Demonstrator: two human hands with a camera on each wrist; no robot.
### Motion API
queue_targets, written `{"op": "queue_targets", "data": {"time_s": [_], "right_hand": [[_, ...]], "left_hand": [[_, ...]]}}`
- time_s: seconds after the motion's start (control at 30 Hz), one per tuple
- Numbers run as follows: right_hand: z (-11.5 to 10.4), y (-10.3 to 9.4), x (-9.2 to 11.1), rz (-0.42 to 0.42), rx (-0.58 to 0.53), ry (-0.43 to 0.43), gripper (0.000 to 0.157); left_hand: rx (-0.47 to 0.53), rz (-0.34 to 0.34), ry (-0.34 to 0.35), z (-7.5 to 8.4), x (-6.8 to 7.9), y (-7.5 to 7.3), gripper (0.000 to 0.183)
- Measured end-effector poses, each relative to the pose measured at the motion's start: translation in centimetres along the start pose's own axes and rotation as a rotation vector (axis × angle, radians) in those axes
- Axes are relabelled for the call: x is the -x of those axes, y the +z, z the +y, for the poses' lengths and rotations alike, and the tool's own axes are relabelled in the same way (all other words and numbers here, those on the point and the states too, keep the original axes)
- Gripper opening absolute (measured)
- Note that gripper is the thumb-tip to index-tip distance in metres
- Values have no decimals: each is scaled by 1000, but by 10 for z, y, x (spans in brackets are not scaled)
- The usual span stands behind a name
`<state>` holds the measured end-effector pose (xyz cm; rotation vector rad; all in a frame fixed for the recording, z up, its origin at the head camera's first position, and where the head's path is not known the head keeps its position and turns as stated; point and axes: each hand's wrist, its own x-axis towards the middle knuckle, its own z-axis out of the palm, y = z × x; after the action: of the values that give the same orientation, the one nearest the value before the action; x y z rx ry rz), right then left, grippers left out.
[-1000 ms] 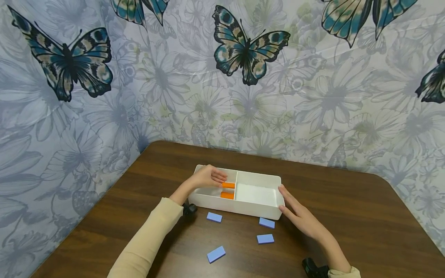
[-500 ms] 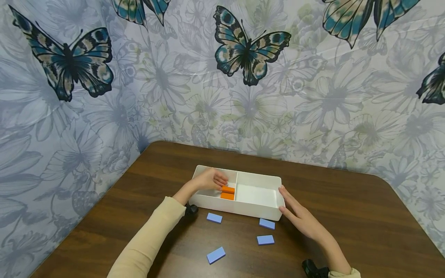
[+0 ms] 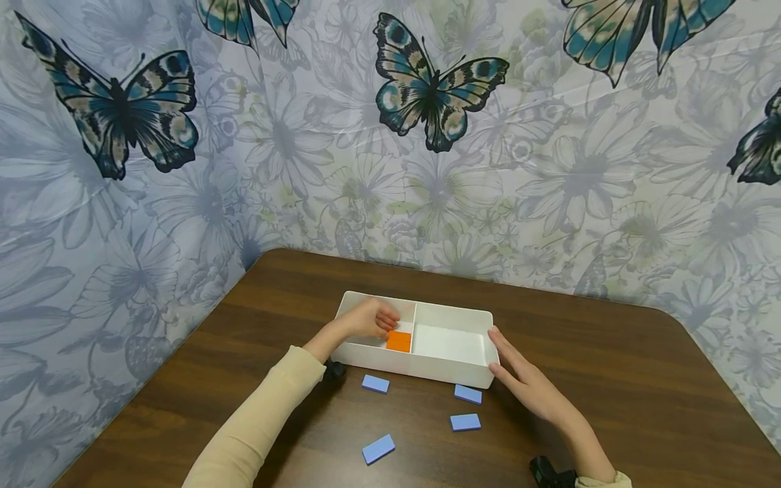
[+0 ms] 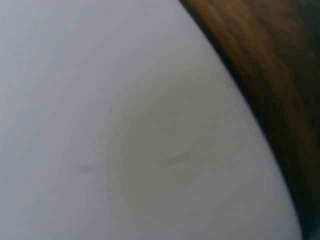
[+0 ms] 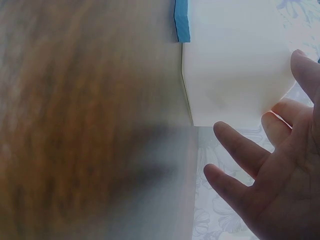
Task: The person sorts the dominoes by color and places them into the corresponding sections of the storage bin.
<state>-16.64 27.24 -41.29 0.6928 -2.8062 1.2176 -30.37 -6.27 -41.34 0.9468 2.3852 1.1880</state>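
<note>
A white two-compartment tray [image 3: 451, 373] lies on the brown table. Orange blocks [image 3: 399, 341] sit pressed together in its left compartment, against the divider. My left hand [image 3: 373, 317] reaches into that compartment, its bent fingertips touching the far edge of the orange blocks. My right hand [image 3: 517, 368] lies with straight fingers against the tray's right end wall. The right wrist view shows the right hand's spread fingers [image 5: 240, 150] beside the tray corner [image 5: 235, 65]. The left wrist view is filled by the blurred white tray wall [image 4: 125, 140].
Several flat blue blocks lie on the table in front of the tray, among them one [image 3: 375, 383] near the left and one [image 3: 378, 449] nearest me. The tray's right compartment [image 3: 448, 342] holds nothing. A butterfly-print cloth [image 3: 427, 169] closes off the back and left.
The far orange block has slid toward me until it meets the near one, with my left hand following it. The right hand has stayed on the tray's end.
</note>
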Motion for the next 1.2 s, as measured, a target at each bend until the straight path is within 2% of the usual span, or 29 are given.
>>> {"op": "queue_targets", "data": {"time_s": [0.43, 0.7, 0.87, 1.0, 1.2], "right_hand": [[-2, 0, 0, -6, -13, 9, 60], [-1, 0, 0, -8, -13, -1, 60], [-1, -1, -1, -5, -16, -7, 60], [-1, 0, -1, -5, -19, -6, 60], [-1, 0, 0, -6, -17, -3, 60]], "left_hand": [[0, -39, 27, 3, 3, -2, 36], [-62, -76, 109, 4, 3, -3, 31], [-68, -79, 132, 4, 2, -4, 31], [-61, -60, 129, 3, 3, -3, 32], [43, 14, 131, 3, 4, -6, 31]]}}
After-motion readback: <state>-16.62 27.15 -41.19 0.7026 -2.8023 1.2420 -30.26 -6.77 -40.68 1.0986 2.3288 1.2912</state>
